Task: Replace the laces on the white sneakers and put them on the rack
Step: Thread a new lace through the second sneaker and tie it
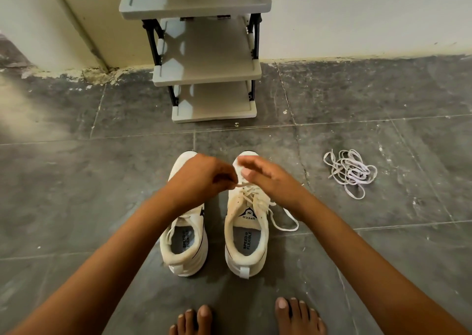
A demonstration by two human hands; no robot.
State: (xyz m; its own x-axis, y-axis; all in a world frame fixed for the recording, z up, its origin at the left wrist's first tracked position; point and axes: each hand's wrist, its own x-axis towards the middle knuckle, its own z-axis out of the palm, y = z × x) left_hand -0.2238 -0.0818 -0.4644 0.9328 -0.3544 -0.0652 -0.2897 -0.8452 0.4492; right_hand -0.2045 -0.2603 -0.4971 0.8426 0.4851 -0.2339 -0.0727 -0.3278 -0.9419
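1. Against the wall we see the grey rack [204,74]; its visible lower shelves are bare.
2. Before it, two white sneakers [246,222] stand side by side on the floor, loose laces [350,171] well to their right.
3. Our left hand [201,179] pinches the right sneaker's lace [245,184]; our right hand [268,179] hovers beside it, fingers relaxed.

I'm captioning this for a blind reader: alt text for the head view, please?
Both hands, left hand and right hand, work the lace on the right sneaker; a loose lace bundle lies right, the rack ahead.

Bare forearms [122,245], no sleeves, bare feet [194,320]
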